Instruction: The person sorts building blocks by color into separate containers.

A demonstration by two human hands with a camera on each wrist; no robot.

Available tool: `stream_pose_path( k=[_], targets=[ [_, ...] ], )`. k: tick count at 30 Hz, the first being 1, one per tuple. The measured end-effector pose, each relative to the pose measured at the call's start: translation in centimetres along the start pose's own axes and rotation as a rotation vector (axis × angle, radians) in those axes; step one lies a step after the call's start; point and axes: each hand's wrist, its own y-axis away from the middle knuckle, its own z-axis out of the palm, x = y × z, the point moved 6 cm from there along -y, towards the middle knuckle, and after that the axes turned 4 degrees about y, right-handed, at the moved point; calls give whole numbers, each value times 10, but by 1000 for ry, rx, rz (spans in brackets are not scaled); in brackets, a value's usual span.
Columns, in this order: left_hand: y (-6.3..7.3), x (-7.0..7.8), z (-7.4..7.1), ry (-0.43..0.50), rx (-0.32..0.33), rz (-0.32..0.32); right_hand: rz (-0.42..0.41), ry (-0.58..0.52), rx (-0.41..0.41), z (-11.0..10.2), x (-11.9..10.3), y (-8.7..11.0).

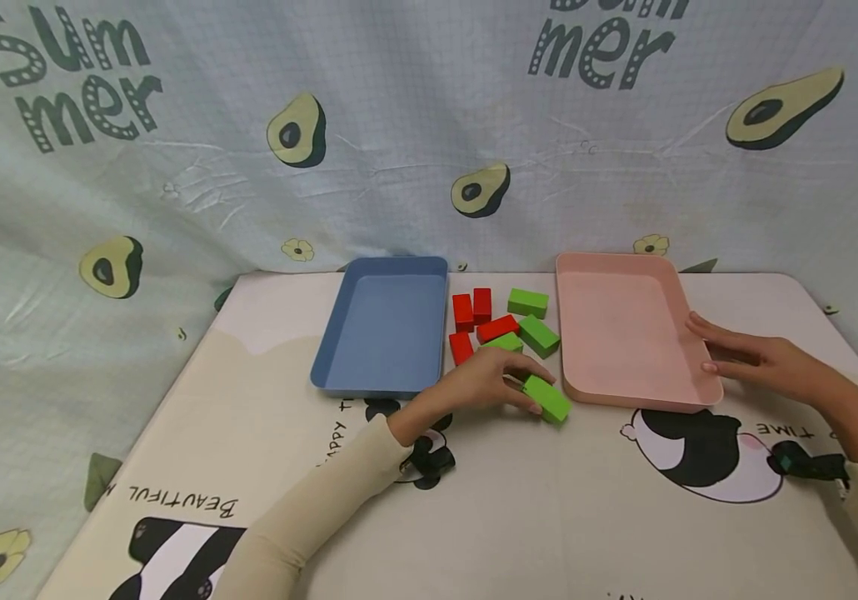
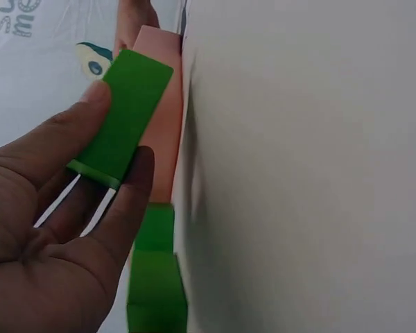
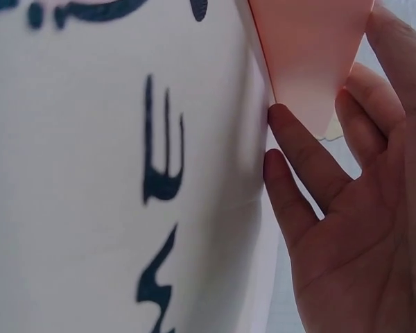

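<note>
Green block (image 1: 547, 401) pinched in left hand (image 1: 487, 380), with right hand (image 1: 762, 360) uncurled against pink tray (image 1: 627, 329) — apparently mid-carry, next needing a lift.

The head camera looks forward and down from above the near side of the table (image 1: 519, 508), well back, facing the avocado-print curtain (image 1: 384, 200). Both wrist cameras sit close, their views tipped sideways: one looks right past the left hand (image 2: 48, 263), the other faces the right side of the pink tray (image 1: 624, 325). All three share that tray.
</note>
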Motion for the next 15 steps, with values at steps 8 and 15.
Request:
stream_pose_path(
  k=[8,15],
  targets=[
    [4,8,-26,-42,81,34,-9,19,-31,0,-1,-1],
    [6,10,-42,50,137,44,24,18,-72,-1,-1,-1]
  ],
)
